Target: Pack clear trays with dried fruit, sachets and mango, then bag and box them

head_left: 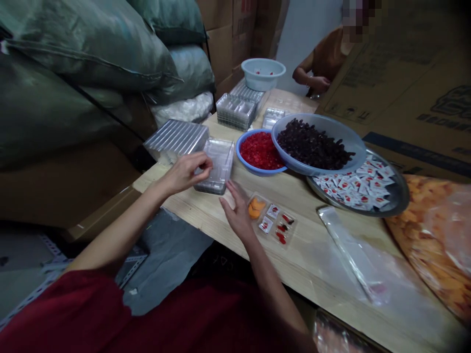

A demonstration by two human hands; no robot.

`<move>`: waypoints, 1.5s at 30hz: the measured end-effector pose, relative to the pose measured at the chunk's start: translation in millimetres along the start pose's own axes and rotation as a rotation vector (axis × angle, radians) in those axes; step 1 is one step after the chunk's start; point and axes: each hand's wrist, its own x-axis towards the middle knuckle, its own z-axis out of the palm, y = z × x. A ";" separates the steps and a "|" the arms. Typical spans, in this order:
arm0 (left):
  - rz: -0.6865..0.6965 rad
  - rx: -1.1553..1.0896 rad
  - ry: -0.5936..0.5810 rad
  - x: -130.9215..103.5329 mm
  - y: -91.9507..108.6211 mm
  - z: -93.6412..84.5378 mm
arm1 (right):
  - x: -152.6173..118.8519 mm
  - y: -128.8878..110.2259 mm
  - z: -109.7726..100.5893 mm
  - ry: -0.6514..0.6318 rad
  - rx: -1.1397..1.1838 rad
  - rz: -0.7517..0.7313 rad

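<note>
My left hand (pixel 193 170) is over the near stack of clear plastic trays (pixel 220 164), its fingers pinched together; whatever they hold is too small to make out. My right hand (pixel 237 211) has its fingers apart and holds nothing, with its fingertips by the stack's near right corner. Just right of it lies a filled clear tray (pixel 270 230) with orange pieces (pixel 256 208) in one compartment, two small white packets (pixel 265 224) in the middle and red and dark pieces (pixel 282 228) in the right one.
Behind stand a blue bowl of red pieces (pixel 259 151), a bowl of dark pieces (pixel 312 144), and a metal pan of white packets (pixel 368 189). More tray stacks (pixel 235 112) and a light-blue basin (pixel 263 81) are farther back. Plastic bags (pixel 349 255) lie right. A person's hand (pixel 319 84) shows beyond.
</note>
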 end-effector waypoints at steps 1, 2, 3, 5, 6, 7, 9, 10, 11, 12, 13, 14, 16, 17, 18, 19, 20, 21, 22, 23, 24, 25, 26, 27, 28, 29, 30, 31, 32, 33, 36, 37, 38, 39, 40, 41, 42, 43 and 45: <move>0.038 -0.010 0.028 -3.8 12.5 -1.3 | -1.4 -4.0 -3.5 0.058 0.106 0.048; 0.081 -0.032 0.041 -7.7 26.8 -0.5 | -3.1 -8.5 -7.7 0.103 0.234 0.110; 0.130 -0.064 0.045 -11.6 42.4 2.8 | -5.2 -13.1 -12.2 0.128 0.376 0.181; 0.234 -0.146 0.048 -19.2 74.5 17.3 | -11.3 -21.7 -20.6 0.117 0.639 0.337; 0.282 -0.187 0.055 -23.0 89.6 28.2 | -15.8 -25.2 -24.3 0.085 0.743 0.414; 0.319 -0.223 0.066 -26.7 103.6 40.9 | -21.7 -28.0 -27.7 0.045 0.825 0.484; 0.358 -0.292 0.090 -34.1 126.9 68.2 | -37.3 -31.3 -34.7 -0.028 0.905 0.592; 0.363 -0.332 0.088 -37.5 136.0 81.1 | -46.7 -31.7 -38.9 -0.030 0.895 0.613; 0.358 -0.384 0.068 -40.6 143.2 92.5 | -56.5 -31.4 -44.1 0.000 0.860 0.611; 0.338 -0.450 0.035 -43.2 148.6 101.9 | -66.3 -30.6 -50.6 0.049 0.815 0.596; 0.290 -0.526 -0.001 -45.3 152.0 109.0 | -75.8 -29.3 -58.6 0.115 0.763 0.573; 0.202 -0.606 -0.029 -46.6 153.3 113.8 | -84.7 -27.9 -68.1 0.191 0.709 0.545; -0.098 -0.787 0.014 -47.2 149.2 118.4 | -99.8 -25.4 -90.6 0.337 0.592 0.493; -0.280 -0.898 0.075 -46.4 144.1 119.3 | -106.1 -24.6 -102.7 0.400 0.514 0.466; -0.454 -1.021 0.135 -45.0 137.2 120.4 | -111.3 -24.2 -114.4 0.457 0.419 0.434; -0.599 -1.146 0.179 -43.4 129.2 122.3 | -115.3 -24.0 -125.3 0.495 0.321 0.400; -0.699 -1.256 0.194 -41.5 120.8 125.6 | -118.0 -23.8 -134.8 0.502 0.231 0.370; -0.755 -1.324 0.176 -39.8 112.5 130.4 | -119.1 -23.1 -142.9 0.490 0.146 0.335; -0.776 -1.337 0.140 -38.3 104.8 136.8 | -118.5 -21.4 -149.6 0.467 0.070 0.298; -0.769 -1.299 0.109 -37.0 98.2 144.4 | -116.0 -18.5 -155.2 0.439 0.000 0.260; -0.745 -1.223 0.097 -35.9 92.6 152.9 | -112.0 -13.9 -160.0 0.417 -0.067 0.223; -0.717 -1.129 0.093 -35.0 88.1 161.5 | -106.7 -7.8 -164.6 0.405 -0.131 0.189; -0.696 -1.032 0.100 -34.2 84.4 169.7 | -100.3 -0.1 -169.1 0.403 -0.190 0.163; -0.689 -0.945 0.115 -33.5 81.5 177.1 | -93.3 8.5 -173.6 0.401 -0.240 0.144; -0.694 -0.871 0.130 -33.1 79.1 183.3 | -86.0 17.6 -178.3 0.396 -0.282 0.132; -0.707 -0.809 0.142 -33.1 77.1 188.3 | -78.8 26.6 -182.8 0.392 -0.315 0.122; -0.719 -0.759 0.148 -33.4 75.5 192.1 | -71.7 35.0 -187.0 0.385 -0.343 0.114; -0.726 -0.717 0.148 -34.3 74.0 195.0 | -65.1 42.3 -190.7 0.378 -0.368 0.102; -0.726 -0.675 0.146 -35.5 72.7 197.1 | -58.9 48.4 -193.7 0.370 -0.394 0.087; -0.720 -0.630 0.141 -37.1 71.4 198.8 | -53.3 53.0 -195.9 0.364 -0.422 0.072; -0.681 -0.495 0.143 -42.3 67.5 203.1 | -38.6 59.0 -198.3 0.327 -0.488 0.049; -0.672 -0.468 0.149 -44.0 66.3 204.4 | -34.2 59.0 -198.4 0.316 -0.502 0.050; -0.668 -0.456 0.154 -45.6 65.2 205.5 | -30.0 58.2 -198.3 0.303 -0.513 0.052; -0.671 -0.455 0.158 -47.1 64.5 206.2 | -25.8 57.1 -198.2 0.288 -0.524 0.049; -0.680 -0.462 0.160 -48.7 64.1 206.3 | -21.6 56.0 -198.2 0.273 -0.536 0.040; -0.688 -0.467 0.162 -50.3 64.1 206.0 | -17.3 55.3 -198.3 0.260 -0.549 0.028; -0.689 -0.459 0.162 -51.9 64.4 205.2 | -12.7 55.3 -198.2 0.244 -0.563 0.017; -0.678 -0.432 0.158 -53.2 64.9 203.9 | -8.0 56.1 -198.0 0.230 -0.577 0.013; -0.623 -0.323 0.151 -54.9 65.9 201.4 | 2.0 60.7 -196.7 0.206 -0.598 0.030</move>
